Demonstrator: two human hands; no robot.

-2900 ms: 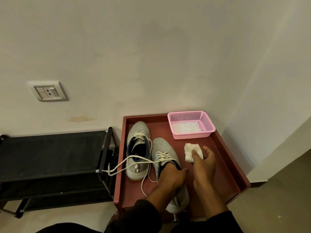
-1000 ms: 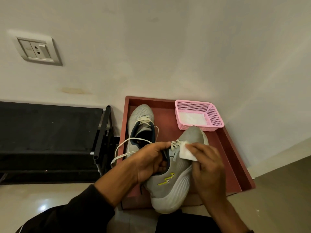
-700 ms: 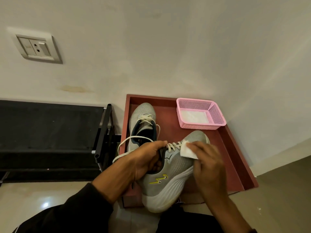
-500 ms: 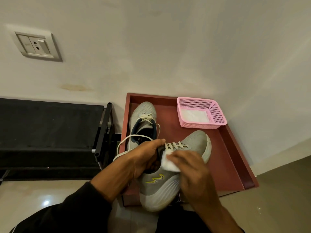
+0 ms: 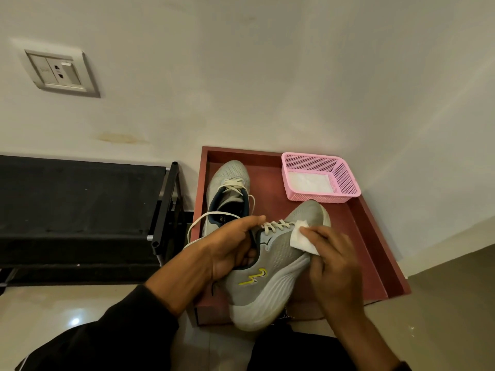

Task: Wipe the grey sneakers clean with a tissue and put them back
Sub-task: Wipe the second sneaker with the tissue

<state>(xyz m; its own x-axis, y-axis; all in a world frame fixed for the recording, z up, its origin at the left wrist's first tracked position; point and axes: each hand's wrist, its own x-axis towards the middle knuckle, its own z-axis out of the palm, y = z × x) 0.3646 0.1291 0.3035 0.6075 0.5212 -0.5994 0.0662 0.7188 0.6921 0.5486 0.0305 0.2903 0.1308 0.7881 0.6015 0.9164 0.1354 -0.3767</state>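
Two hands shared one grey sneaker (image 5: 270, 266): our left hand (image 5: 230, 247) gripped its collar, toe pointing away, while our right hand (image 5: 332, 261) pressed the tissue (image 5: 301, 240) to its near side.

We see one grey sneaker (image 5: 270, 266) lifted and tilted onto its side, white sole turned near and right, yellow zigzag logo showing, toe pointing far-right. A folded white tissue (image 5: 301, 241) lies pressed on its upper beside the laces. The other grey sneaker (image 5: 227, 194) stands upright in the red tray (image 5: 375, 253), far-left, laces loose.
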